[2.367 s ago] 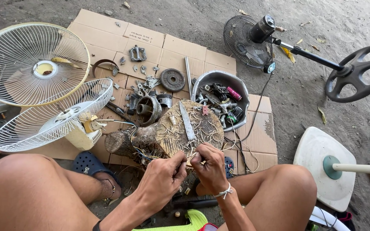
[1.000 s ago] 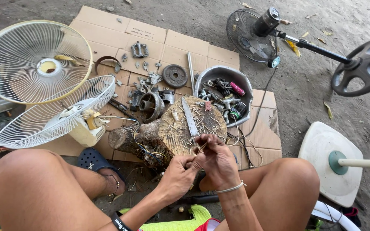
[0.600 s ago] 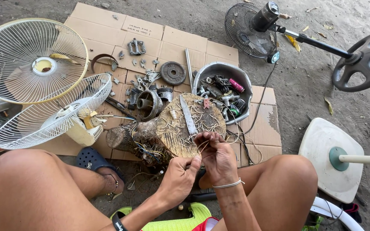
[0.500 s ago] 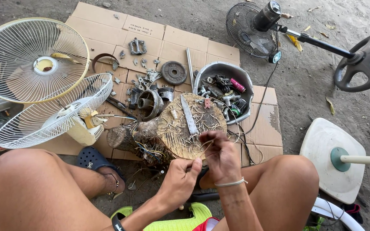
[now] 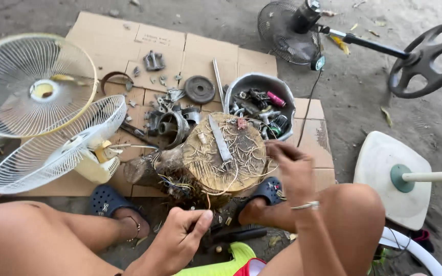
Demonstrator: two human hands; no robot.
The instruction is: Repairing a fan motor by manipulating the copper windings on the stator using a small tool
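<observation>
- We note a tan, round wooden block (image 5: 228,153) strewn with pale wire strands, and a grey metal blade (image 5: 220,139) on it.
- We see flattened brown cardboard (image 5: 190,48) under dark grey metal parts.
- We record two white wire fan guards (image 5: 26,87) with radial ribs.
- We see a grey bowl (image 5: 246,84) holding black parts and a pink piece (image 5: 275,98).
- We note dark blue sandals (image 5: 106,199).
- We see a white fan base (image 5: 384,158) with a green collar.
- We note a black fan (image 5: 287,30).

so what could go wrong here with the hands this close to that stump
The knife lies bare on the wood stump, and the right hand at the stump's edge could brush its blade. Wire scraps litter the top and might prick fingers. The left hand works low by the feet, near loose wire.
</observation>
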